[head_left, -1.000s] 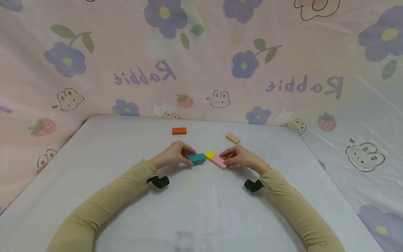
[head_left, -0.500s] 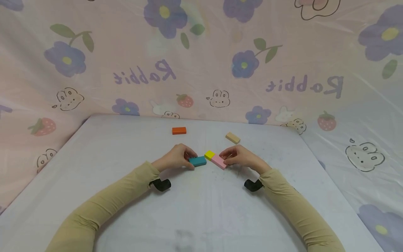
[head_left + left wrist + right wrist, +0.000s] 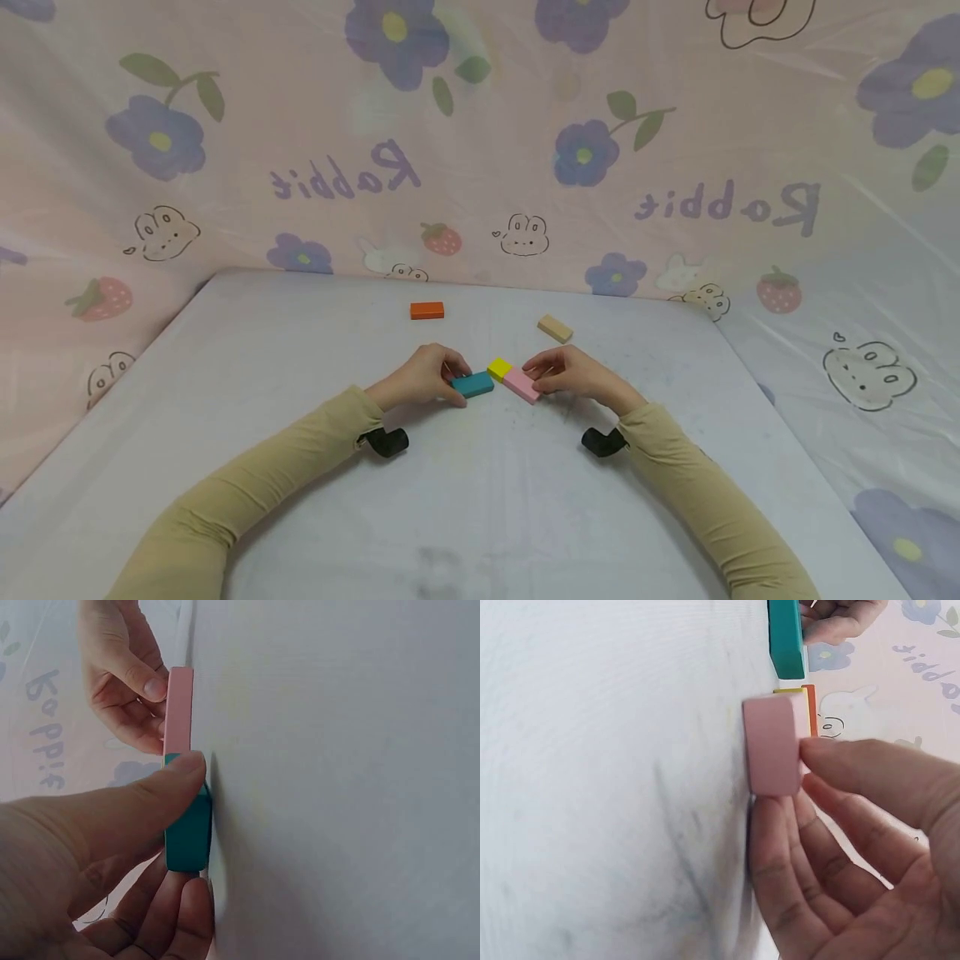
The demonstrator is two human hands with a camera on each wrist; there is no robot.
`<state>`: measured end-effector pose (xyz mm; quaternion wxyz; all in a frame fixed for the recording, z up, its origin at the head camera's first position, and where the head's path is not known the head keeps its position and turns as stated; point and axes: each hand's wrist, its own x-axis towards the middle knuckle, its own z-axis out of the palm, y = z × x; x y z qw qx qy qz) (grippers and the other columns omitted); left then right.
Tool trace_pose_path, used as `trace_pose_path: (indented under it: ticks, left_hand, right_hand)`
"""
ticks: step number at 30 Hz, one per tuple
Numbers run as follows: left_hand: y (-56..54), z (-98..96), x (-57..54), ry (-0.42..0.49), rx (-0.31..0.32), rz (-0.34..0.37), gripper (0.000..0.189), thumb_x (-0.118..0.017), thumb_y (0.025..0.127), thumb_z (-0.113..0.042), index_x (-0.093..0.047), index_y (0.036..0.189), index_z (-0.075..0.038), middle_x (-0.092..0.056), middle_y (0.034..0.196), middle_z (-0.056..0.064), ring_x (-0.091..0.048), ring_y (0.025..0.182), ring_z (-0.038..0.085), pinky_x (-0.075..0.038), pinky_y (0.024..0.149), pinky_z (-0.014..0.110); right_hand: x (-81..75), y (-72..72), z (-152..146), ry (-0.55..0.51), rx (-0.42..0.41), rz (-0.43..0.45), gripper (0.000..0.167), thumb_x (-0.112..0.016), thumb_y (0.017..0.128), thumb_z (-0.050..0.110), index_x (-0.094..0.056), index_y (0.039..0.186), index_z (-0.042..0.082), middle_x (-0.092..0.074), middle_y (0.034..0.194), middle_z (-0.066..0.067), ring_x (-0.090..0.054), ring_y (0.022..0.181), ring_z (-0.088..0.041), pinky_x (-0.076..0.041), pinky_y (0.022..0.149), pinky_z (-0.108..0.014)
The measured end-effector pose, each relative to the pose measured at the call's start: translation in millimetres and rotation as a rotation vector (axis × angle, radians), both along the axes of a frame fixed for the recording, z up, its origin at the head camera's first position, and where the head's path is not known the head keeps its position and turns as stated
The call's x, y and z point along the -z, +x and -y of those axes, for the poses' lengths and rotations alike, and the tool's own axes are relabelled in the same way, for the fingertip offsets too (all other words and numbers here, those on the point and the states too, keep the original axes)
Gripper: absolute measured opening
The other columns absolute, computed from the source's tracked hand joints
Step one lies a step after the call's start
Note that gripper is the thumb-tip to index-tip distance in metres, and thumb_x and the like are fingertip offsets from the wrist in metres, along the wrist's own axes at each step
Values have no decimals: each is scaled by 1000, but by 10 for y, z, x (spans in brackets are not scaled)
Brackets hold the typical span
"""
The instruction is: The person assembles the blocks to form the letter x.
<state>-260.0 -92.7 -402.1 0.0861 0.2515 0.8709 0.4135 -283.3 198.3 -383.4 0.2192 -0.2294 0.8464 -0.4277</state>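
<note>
Between thumb and fingers my left hand (image 3: 420,377) pinches a teal block (image 3: 474,385), low over the white table. In the left wrist view the thumb lies across the teal block (image 3: 187,832) and the curled fingers sit at its near end. A pink block (image 3: 522,386) is pinched at its right end by my right hand (image 3: 576,377). The thumb presses the pink block (image 3: 771,746) from one side in the right wrist view. Against the pink block's far left end lies a yellow block (image 3: 499,369), partly overlapped. A narrow gap separates the teal block from these two.
An orange block (image 3: 427,311) lies farther back on the white table (image 3: 465,517), left of the middle. Back right is a tan block (image 3: 555,328), set at a slant. Behind the table hangs a printed curtain (image 3: 480,183). Black mounts (image 3: 602,442) stick out at both wrists.
My left hand has slid slightly right and toward me, carrying the teal block. The right hand, the pink block and the yellow block stay in place.
</note>
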Motion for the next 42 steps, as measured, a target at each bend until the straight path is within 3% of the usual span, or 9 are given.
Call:
trace_pose_path:
  ticks: [6,14,21,29,36,42]
  left_hand:
    - [28,-23,-9,-16,-6,1,45,-89,65,-13,-69,105,-4,-63,88,1,-56,79,17,-49,73,26]
    - [22,15,-53,-12,-12,75,51,-88,66,-7,-68,112,-1,-65,95,3,-58,81,17,-51,74,26]
    - [17,38,-87,12,-2,116,46,-85,68,-2,-68,110,1,-67,97,3,-60,80,15,-52,73,25]
    - [19,35,-82,19,9,105,42,-84,70,0,-69,109,2,-68,96,4,-61,79,14,-53,72,25]
    - [30,25,-84,16,13,91,41,-83,70,0,-68,109,3,-68,95,4,-61,78,14,-53,71,25]
    - [19,21,-59,15,18,91,39,-82,72,1,-69,109,2,-68,95,4,-62,78,14,-53,71,25]
  right_hand:
    - [-148,104,60,-5,-10,10,37,-64,88,-3,-56,122,-12,-61,108,-28,-59,90,-29,-51,77,-34]
    - [-272,207,87,-21,-20,6,35,-64,88,-2,-57,121,-13,-61,109,-28,-59,91,-28,-51,75,-29]
    - [-254,189,77,-18,-20,12,36,-64,88,-2,-57,121,-13,-61,112,-28,-59,93,-30,-51,75,-28]
    - [-244,174,76,-21,-22,10,35,-64,88,-2,-57,121,-12,-62,113,-27,-58,94,-31,-51,75,-28]
    - [7,6,-9,-6,-10,-8,35,-66,89,3,-60,122,-7,-64,112,-21,-58,93,-26,-51,75,-28]
    - [11,1,-23,-16,-9,-8,35,-68,87,6,-62,120,-5,-65,111,-17,-59,91,-22,-51,74,-26]
